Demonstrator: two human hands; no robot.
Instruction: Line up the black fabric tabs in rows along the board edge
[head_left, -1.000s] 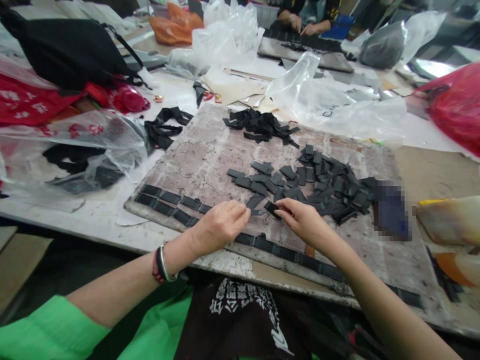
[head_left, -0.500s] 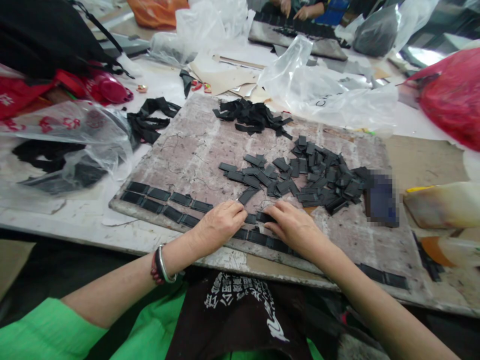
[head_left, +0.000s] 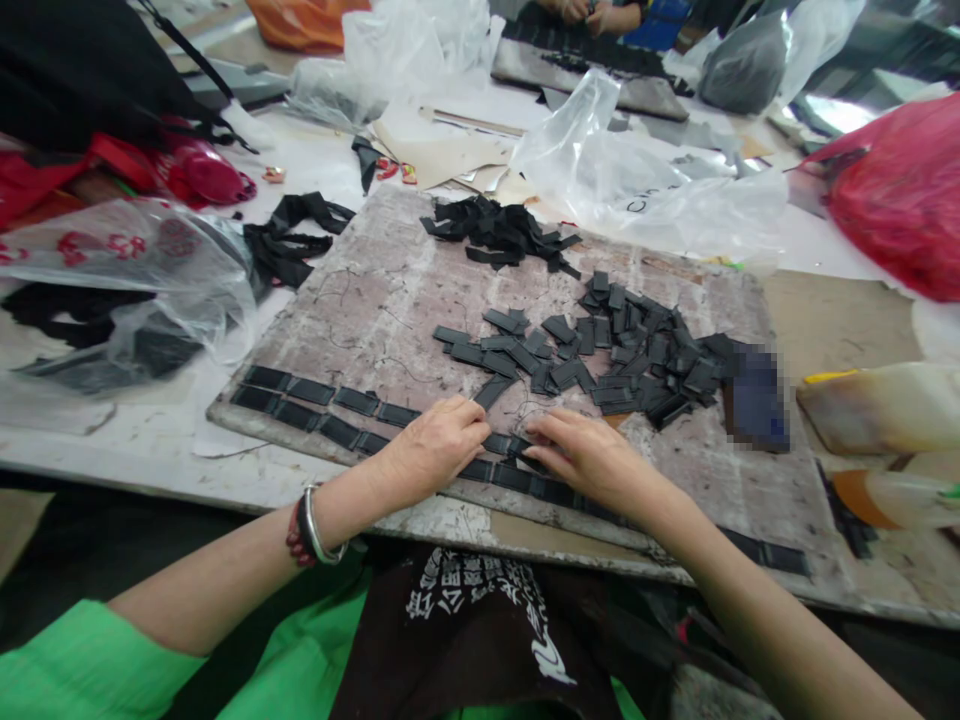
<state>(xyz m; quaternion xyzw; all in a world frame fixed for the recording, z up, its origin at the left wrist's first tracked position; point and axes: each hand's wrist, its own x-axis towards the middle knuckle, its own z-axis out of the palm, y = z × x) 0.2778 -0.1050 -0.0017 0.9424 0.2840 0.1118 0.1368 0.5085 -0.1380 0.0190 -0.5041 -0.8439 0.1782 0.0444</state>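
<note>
Two flat-fingered hands, left hand [head_left: 439, 447] and right hand [head_left: 591, 460], press a black strip [head_left: 504, 444]; light and floppy, probably best pinched by its ends.

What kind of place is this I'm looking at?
Probably a small sewing workshop: black fabric tabs laid in rows on a worn board, a loose pile, another person's hands at a second board.
</note>
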